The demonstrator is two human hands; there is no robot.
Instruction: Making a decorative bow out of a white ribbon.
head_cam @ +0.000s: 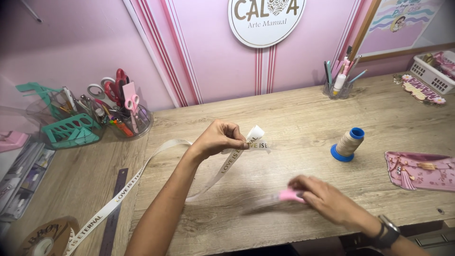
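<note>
While the left hand (219,138) is pinching a folded loop of glossy cream satin ribbon (142,178) above the grainy wooden counter (294,118), the right hand (327,199) is gripping a blurred pink tool (288,195) on the counter, near a cone-shaped thread spool (348,144).

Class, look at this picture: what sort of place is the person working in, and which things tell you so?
Most likely a home craft workspace. A wooden table holds a clear tub of scissors, a spool of thread and a ruler, while the left hand holds up a printed ribbon.
</note>
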